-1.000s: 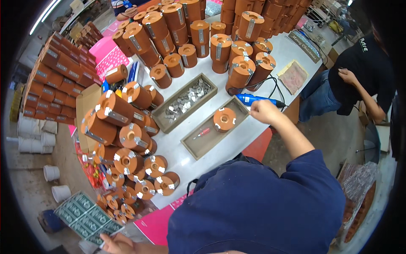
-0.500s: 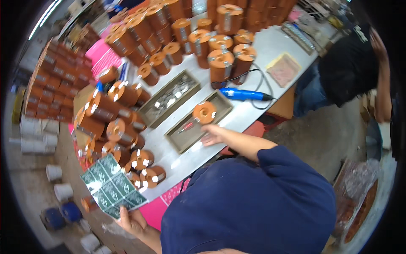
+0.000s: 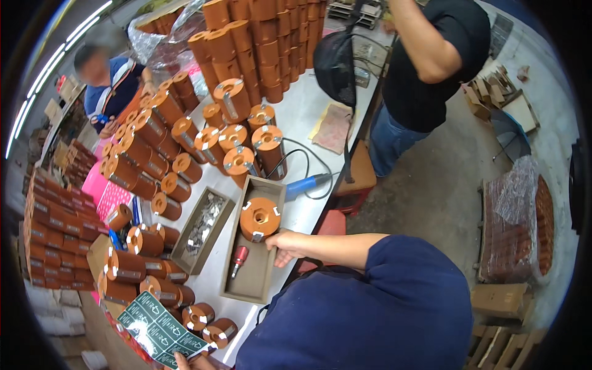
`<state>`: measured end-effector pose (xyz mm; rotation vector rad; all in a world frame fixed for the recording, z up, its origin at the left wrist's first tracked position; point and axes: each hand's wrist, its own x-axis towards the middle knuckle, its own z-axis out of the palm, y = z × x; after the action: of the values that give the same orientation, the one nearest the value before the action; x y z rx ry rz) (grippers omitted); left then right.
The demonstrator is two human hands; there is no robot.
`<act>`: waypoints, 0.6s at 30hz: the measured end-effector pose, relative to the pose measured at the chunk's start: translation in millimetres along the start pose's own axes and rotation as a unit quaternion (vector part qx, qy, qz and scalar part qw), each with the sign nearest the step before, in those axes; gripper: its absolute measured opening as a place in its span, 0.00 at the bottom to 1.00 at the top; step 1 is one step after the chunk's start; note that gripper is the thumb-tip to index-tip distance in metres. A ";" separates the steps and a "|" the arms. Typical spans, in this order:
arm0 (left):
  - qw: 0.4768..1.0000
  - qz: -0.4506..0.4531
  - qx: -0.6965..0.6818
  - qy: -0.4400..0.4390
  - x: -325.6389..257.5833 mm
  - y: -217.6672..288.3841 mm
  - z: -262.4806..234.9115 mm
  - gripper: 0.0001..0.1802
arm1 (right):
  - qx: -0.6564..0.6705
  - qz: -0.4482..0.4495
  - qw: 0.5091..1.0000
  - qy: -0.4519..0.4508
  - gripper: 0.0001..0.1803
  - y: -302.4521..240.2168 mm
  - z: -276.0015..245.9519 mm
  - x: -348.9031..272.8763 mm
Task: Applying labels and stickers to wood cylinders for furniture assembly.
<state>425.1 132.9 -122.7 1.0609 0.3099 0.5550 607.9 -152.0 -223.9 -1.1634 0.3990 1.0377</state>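
My right hand (image 3: 285,245) grips the right rim of a long brown tray (image 3: 251,283) on the white workbench. Inside the tray lies an orange disc (image 3: 259,218) with small metal clips around its edge, just left of my fingers, and a red-handled tool (image 3: 237,258) below it. At the bottom edge my left hand (image 3: 185,362) holds a green sheet of printed labels (image 3: 156,323); only the fingertips show. My blue sleeve covers the lower middle.
A second tray (image 3: 184,251) of metal clips sits left of the first. Orange cylinders (image 3: 231,139) crowd the bench's left and far side. A blue power tool (image 3: 306,184) lies behind. A person in black (image 3: 425,68) stands right, another person (image 3: 108,83) sits far left. A red stool (image 3: 332,224) stands beside the bench.
My right hand pulled back from the blue tool to the tray's rim. My left hand lifted the green label sheet into view. The view shifted toward the bench.
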 end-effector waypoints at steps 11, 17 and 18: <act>0.998 -0.007 -0.048 -0.025 36.9 -18.7 45.6 0.23 | -0.040 -0.038 0.983 0.177 0.14 -31.0 -100.7 -85.6; 0.996 -0.031 -0.087 0.016 42.7 -29.7 56.1 0.20 | -0.012 -0.072 0.952 0.296 0.11 -71.2 -189.4 -75.8; 0.994 -0.044 -0.087 0.043 42.6 -32.7 57.2 0.19 | -0.001 -0.080 0.949 0.306 0.10 -81.9 -201.5 -72.7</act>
<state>497.6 103.1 -124.2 0.8524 0.3742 0.5397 686.9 -366.4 -204.4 -1.4855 0.7743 0.5151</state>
